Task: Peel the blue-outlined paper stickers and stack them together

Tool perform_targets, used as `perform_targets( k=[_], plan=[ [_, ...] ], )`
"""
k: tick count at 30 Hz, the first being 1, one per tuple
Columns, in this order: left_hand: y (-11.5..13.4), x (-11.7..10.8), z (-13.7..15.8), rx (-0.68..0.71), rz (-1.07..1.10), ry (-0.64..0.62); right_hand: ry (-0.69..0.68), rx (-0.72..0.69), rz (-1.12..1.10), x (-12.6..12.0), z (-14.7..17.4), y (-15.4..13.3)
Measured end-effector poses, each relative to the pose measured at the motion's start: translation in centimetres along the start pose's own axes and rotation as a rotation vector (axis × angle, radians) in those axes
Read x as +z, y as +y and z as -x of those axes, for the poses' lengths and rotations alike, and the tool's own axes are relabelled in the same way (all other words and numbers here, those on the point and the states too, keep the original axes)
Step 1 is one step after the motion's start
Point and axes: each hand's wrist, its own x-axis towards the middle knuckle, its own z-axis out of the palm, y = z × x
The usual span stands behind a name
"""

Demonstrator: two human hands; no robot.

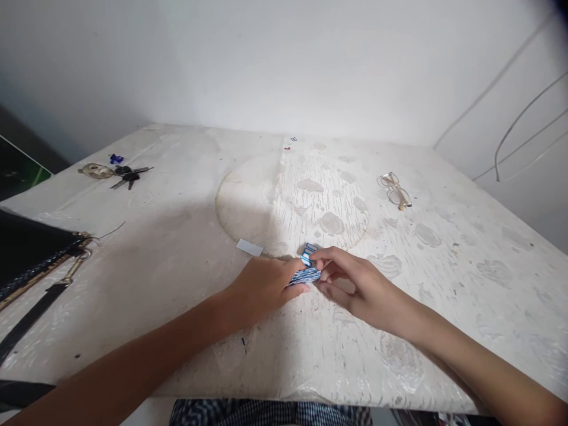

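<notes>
Low over the table's middle, my left hand (266, 278) is closed on a small stack of blue-and-white paper strips (306, 276), with the thumb and fingers along its sides. My right hand (350, 275) is beside the stack, its fingers bent. Its fingertips touch a blue-edged white piece (307, 255) at the far side of the stack; whether they grip it is hard to tell. A plain white paper strip (249, 247) lies flat on the table just beyond my left hand.
On the plastic-covered table (177, 284) lie keys (128, 174) at the far left and eyeglasses (394, 190) at the right. A black bag (35, 254) with a strap sits at the left edge. Small scraps (293, 139) lie near the wall, where a wire (510, 124) hangs at the right.
</notes>
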Motion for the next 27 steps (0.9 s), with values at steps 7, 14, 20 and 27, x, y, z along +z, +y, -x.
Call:
perform_targets(
  k=[7,14,20,27],
  plan=[
    [-0.3,0.7,-0.2,0.075,-0.169,0.067,0.238,-0.087,0.245,-0.2,-2.0,2.0],
    [-0.5,1.0,-0.2,0.096,-0.240,0.114,0.256,-0.206,0.279,0.6,-2.9,2.8],
    [-0.2,-0.2,0.0,-0.031,-0.074,-0.016,0.228,0.091,-0.217,-1.4,-1.4,1.1],
    [0.0,-1.4,0.1,-0.084,0.082,-0.113,0.011,0.099,-0.137,0.3,-0.8,0.9]
  ],
)
